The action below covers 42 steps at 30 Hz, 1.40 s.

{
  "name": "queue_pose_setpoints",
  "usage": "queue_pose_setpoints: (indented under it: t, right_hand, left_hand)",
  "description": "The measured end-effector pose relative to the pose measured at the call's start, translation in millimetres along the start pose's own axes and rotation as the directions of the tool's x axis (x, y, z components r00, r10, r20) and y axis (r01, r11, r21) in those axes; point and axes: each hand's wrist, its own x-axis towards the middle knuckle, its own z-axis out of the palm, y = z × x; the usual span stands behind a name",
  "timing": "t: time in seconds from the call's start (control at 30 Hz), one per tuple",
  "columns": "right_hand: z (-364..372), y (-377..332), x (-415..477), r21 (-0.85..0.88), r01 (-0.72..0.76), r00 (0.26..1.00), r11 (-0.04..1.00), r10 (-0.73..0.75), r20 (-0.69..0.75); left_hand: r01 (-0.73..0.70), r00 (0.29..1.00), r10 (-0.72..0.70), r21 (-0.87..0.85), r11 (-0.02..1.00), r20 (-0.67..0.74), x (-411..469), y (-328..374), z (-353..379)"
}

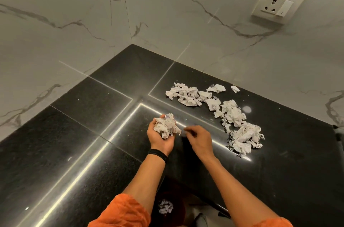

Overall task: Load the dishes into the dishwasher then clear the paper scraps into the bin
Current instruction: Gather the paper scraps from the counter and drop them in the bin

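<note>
My left hand (161, 138) is palm up over the black counter (78, 133), cupped around a wad of crumpled paper scraps (167, 126). My right hand (200, 140) hovers just right of it, fingers loosely curled and pinched, nothing clearly in them. A long trail of white paper scraps (232, 113) lies on the counter to the right, running from the far pile (184, 93) down to a near pile (245, 138). Below the counter edge, between my arms, a dark bin (173, 206) holds some scraps (165, 206).
Marble-patterned walls meet in the corner behind the counter. A wall socket with switch (277, 4) sits at upper right. The counter's front edge (214, 206) runs between my forearms. A dark object (338, 132) pokes in at the right edge.
</note>
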Motion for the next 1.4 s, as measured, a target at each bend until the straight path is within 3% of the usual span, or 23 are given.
queue_pose_setpoints:
  t: [0.13, 0.33, 0.4, 0.57, 0.87, 0.97, 1.13, 1.4]
  right_hand:
    - [-16.4, -46.8, 12.2, 0.307, 0.046, 0.996, 0.951, -0.021, -0.084]
    - [-20.2, -72.6, 21.5, 0.272, 0.114, 0.992, 0.955, -0.125, 0.023]
    - [-18.2, -67.9, 20.7, 0.353, 0.046, 0.999, 0.935, -0.045, -0.009]
    - [-1.5, -58.3, 11.7, 0.619, -0.17, 0.978, 0.767, 0.207, 0.011]
    - [15.9, -63.5, -18.6, 0.878, -0.251, 0.916, 0.406, 0.394, 0.079]
    - [11.4, -62.8, -32.0, 0.9, -0.266, 0.908, 0.346, 0.404, 0.112]
    - [-1.3, -64.1, -68.4, 0.895, -0.28, 0.927, 0.346, 0.341, 0.158]
    - [-1.7, -16.2, -169.5, 0.856, -0.376, 0.918, 0.355, 0.265, 0.294]
  left_hand:
    - [0.032, 0.999, -0.032, 0.055, 0.998, -0.001, -4.2, -9.1, 3.3]
    - [0.083, 0.996, -0.084, 0.035, 0.996, 0.022, -15.7, -17.8, 19.1]
    - [0.093, 0.995, -0.093, 0.021, 0.995, 0.033, -16.5, -17.7, 22.1]
    - [0.133, 0.989, -0.133, 0.004, 0.991, 0.06, -18.7, -19.4, 20.4]
    - [0.183, 0.98, -0.183, -0.001, 0.983, 0.079, -39.9, -27.9, 12.7]
    - [0.154, 0.983, -0.152, -0.005, 0.988, 0.104, -56.0, -33.1, 8.7]
    - [0.051, 0.992, -0.05, -0.008, 0.999, 0.119, -93.5, -43.4, -4.7]
    - [-0.191, 0.978, 0.186, -0.053, 0.98, -0.096, -179.2, -97.5, -68.4]
